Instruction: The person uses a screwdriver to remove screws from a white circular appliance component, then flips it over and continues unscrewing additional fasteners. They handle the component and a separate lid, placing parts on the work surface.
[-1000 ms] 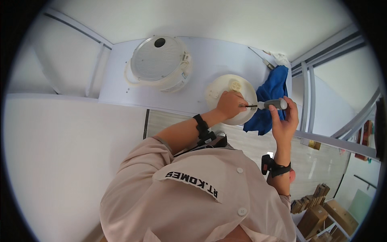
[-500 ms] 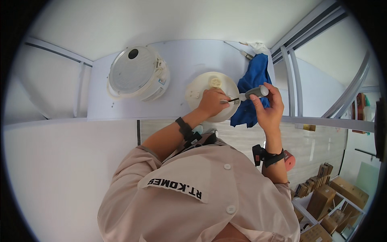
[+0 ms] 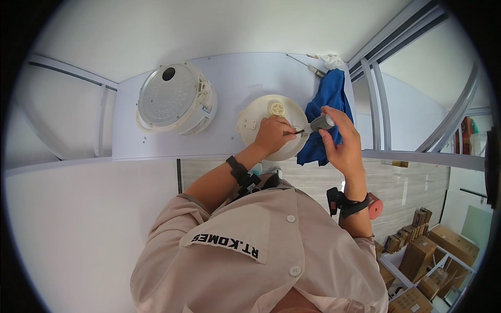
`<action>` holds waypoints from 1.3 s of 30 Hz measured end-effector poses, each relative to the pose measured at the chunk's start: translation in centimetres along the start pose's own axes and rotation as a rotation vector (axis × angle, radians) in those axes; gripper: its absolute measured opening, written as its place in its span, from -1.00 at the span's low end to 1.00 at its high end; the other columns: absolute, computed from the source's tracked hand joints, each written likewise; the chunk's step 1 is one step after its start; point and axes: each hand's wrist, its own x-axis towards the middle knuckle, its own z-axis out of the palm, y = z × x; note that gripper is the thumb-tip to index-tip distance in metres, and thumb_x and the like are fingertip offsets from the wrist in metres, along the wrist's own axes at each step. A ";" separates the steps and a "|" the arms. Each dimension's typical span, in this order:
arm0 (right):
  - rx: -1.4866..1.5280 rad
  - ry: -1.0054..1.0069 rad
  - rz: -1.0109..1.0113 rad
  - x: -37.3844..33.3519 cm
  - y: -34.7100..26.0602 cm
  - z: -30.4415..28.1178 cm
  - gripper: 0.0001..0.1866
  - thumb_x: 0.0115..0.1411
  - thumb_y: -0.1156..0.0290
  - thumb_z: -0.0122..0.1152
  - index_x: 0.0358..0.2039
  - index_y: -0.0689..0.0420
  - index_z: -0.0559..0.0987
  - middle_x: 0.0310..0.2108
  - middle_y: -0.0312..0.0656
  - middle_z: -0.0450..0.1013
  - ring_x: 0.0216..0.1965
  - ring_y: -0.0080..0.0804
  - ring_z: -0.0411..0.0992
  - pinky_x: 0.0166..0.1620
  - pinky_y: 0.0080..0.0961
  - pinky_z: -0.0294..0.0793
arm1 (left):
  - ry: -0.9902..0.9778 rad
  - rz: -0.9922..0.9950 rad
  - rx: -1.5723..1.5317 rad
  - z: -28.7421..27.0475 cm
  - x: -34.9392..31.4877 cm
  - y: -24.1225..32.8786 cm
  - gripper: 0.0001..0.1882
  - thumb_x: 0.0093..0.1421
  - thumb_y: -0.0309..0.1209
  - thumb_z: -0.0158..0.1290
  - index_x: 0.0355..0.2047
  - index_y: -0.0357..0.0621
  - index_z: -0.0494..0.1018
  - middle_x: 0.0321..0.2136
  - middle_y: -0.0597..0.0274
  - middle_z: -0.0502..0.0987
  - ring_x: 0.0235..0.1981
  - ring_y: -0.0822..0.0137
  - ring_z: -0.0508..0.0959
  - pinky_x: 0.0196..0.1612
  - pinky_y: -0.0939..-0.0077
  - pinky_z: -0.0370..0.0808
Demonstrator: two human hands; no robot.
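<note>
The right hand (image 3: 342, 140) is grasping a grey-handled tool (image 3: 322, 123), thumb and fingers pressing on opposite sides of the thick handle, which is pointing left and slightly nearer. The left hand (image 3: 273, 136) is reaching over a round cream dish (image 3: 282, 153), its fingertips pinching a thin dark rod (image 3: 299, 132); the join between rod and handle is showing too small to tell.

The dish is lying by the near edge of the worktop (image 3: 227, 141), and a spoked wheel (image 3: 277, 109) is sitting in its far part. A blue cloth (image 3: 332, 86) is spreading just right of the dish, its near end hanging past the edge. At the far right, a screwdriver (image 3: 316, 71) is lying beside a crumpled white piece (image 3: 332, 61). Well left of the dish, a round white appliance (image 3: 201, 117) is standing with a flat silvery disc (image 3: 169, 96) facing up.
</note>
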 end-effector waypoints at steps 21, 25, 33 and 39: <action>-0.110 0.076 0.010 0.6 -0.8 0.5 -0.42 0.13 0.44 0.64 0.20 0.07 0.72 -0.26 -0.17 0.50 -0.30 -0.24 0.51 -0.25 -0.36 0.55 | -0.053 -0.004 0.007 0.0 0.1 -0.6 -0.80 0.05 -0.22 0.47 -0.29 0.11 0.85 -0.28 0.34 0.74 -0.14 0.18 0.69 -0.02 0.20 0.56; -0.120 0.053 -0.006 0.7 -0.9 0.5 -0.42 0.15 0.46 0.62 0.21 0.07 0.71 -0.23 -0.15 0.51 -0.28 -0.21 0.51 -0.25 -0.36 0.55 | -0.061 -0.012 0.018 -0.1 0.0 -0.6 -0.79 0.07 -0.19 0.47 -0.28 0.13 0.85 -0.28 0.34 0.74 -0.14 0.18 0.68 0.00 0.18 0.56; -0.119 -0.028 -0.033 0.8 -1.4 0.8 -0.41 0.18 0.56 0.53 0.26 0.05 0.66 -0.06 -0.08 0.54 -0.12 -0.09 0.55 -0.10 -0.26 0.60 | -0.049 0.015 0.004 0.0 0.0 -0.5 -0.79 0.07 -0.22 0.47 -0.28 0.08 0.85 -0.28 0.30 0.74 -0.17 0.15 0.68 -0.04 0.20 0.58; -0.130 -0.085 -0.010 0.9 -2.1 0.9 -0.39 0.18 0.64 0.45 0.27 0.05 0.64 0.11 -0.01 0.56 0.07 0.03 0.55 0.12 -0.18 0.60 | -0.045 0.015 -0.014 -0.1 0.1 -0.5 -0.81 0.06 -0.25 0.48 -0.31 0.06 0.84 -0.30 0.29 0.75 -0.19 0.14 0.69 -0.05 0.19 0.60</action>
